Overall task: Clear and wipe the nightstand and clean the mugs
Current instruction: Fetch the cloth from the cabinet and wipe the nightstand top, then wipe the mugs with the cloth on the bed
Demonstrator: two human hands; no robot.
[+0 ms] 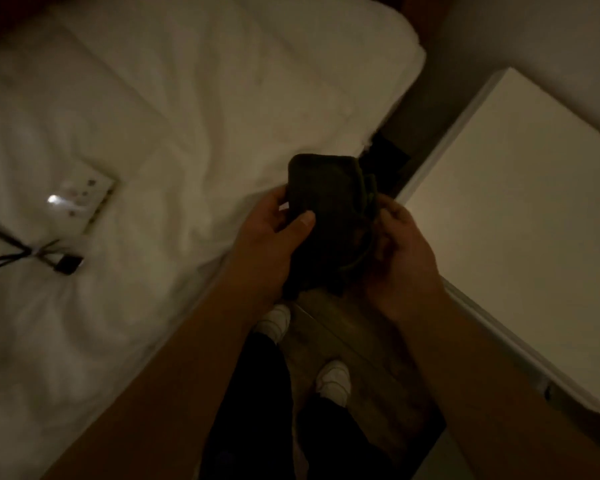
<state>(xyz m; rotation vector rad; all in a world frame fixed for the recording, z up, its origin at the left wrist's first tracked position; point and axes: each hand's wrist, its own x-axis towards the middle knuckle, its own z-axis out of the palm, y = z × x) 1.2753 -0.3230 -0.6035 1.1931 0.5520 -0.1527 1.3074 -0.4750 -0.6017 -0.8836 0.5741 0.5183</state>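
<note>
A dark folded cloth [323, 199] is held in front of me, over the gap between the bed and the nightstand. My left hand [274, 233] grips its left side, thumb lying on the front. My right hand [399, 244] pinches its bunched right edge. The white nightstand [520, 216] stands to the right, its top bare. No mugs are in view.
A white bed [174, 109] fills the left. On it lie a glossy white box [80, 199] and dark cables with a small black plug [66, 265]. My white shoes [333, 379] stand on the wooden floor between the bed and the nightstand.
</note>
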